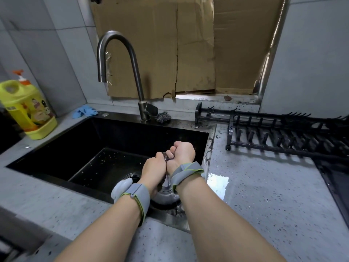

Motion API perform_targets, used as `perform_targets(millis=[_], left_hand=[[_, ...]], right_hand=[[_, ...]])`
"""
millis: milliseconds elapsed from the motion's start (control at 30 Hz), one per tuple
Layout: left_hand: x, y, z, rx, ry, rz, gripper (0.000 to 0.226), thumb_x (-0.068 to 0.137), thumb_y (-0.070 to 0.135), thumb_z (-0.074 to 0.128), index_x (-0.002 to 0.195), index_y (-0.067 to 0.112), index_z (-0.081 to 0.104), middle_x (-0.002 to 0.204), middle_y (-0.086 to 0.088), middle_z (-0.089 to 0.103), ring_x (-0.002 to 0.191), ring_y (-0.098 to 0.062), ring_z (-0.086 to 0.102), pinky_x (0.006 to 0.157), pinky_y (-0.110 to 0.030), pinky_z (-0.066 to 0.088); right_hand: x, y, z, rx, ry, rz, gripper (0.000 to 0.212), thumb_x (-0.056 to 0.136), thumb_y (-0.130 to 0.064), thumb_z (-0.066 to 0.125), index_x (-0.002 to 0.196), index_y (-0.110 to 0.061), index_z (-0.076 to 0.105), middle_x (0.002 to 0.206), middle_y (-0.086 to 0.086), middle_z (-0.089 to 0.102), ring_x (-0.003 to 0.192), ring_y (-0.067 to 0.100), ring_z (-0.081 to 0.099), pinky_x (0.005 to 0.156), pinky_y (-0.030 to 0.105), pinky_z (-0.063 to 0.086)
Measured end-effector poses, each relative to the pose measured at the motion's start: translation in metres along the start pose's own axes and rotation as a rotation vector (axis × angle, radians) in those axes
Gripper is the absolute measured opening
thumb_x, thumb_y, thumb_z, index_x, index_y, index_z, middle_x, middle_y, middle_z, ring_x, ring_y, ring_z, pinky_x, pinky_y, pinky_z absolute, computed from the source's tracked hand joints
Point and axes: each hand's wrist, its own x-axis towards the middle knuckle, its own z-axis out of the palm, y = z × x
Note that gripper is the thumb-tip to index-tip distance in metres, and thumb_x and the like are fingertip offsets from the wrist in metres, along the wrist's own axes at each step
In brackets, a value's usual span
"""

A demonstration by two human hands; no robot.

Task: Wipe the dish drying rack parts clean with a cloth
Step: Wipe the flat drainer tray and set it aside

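Two bare forearms reach out over the speckled grey counter [264, 195], each wrist strapped with a grey band, and meet above the near right corner of the black sink [56, 168]. The left hand [153, 170] and the right hand [182, 152] are both fisted tight around a wet, dark cloth [165, 157], twisted between them; what hangs below looks like a trailing end of the same cloth, though it is hard to make out. Soaked, it will be soft, limp and drippy, best taken bunched at both ends as now. Water pools on the counter just right of the sink's edge, so that strip will be slick. Beyond it, well apart from the hands, the black dish drying rack [283, 137] lies flat, stiff and full of prongs that could snag cloth. Open counter lies between. At the back stand the curved faucet [120, 59] and a steel scourer [163, 117].
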Motion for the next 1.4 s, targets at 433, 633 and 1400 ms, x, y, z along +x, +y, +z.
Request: perform_targets(millis=[433,633,1400], left_hand=[[0.005,0.034,-0.005,0.292,0.132,0.273,0.049,0.105,0.042,0.027,0.100,0.010,0.064,0.091,-0.015,0.067,0.079,-0.034,0.065,0.068,-0.036,0.050],[-0.012,0.015,0.003,0.819,0.179,0.941,0.037,0.099,0.039,0.026,0.091,0.016,0.054,0.082,-0.009,0.051,0.073,-0.035,0.050,0.060,-0.045,0.043],[-0.007,0.009,0.017,0.041,0.064,0.164,0.046,0.100,0.029,0.029,0.084,0.005,0.064,0.078,-0.021,0.065,0.067,-0.030,0.056,0.062,-0.033,0.041]], right_hand=[[-0.010,-0.028,-0.022,-0.395,-0.266,-0.112,0.038,0.082,0.007,0.042,0.100,-0.014,0.068,0.096,0.010,0.067,0.088,0.025,0.061,0.078,0.035,0.046],[-0.005,-0.033,-0.025,-0.293,-0.190,0.008,0.030,0.089,-0.018,0.067,0.060,-0.012,0.064,0.062,0.006,0.058,0.063,0.022,0.060,0.064,0.028,0.050],[-0.017,-0.022,-0.007,0.024,-0.122,-0.064,0.027,0.072,0.001,0.026,0.060,-0.022,0.022,0.047,-0.002,0.013,0.036,0.014,0.008,0.038,0.018,0.015]])
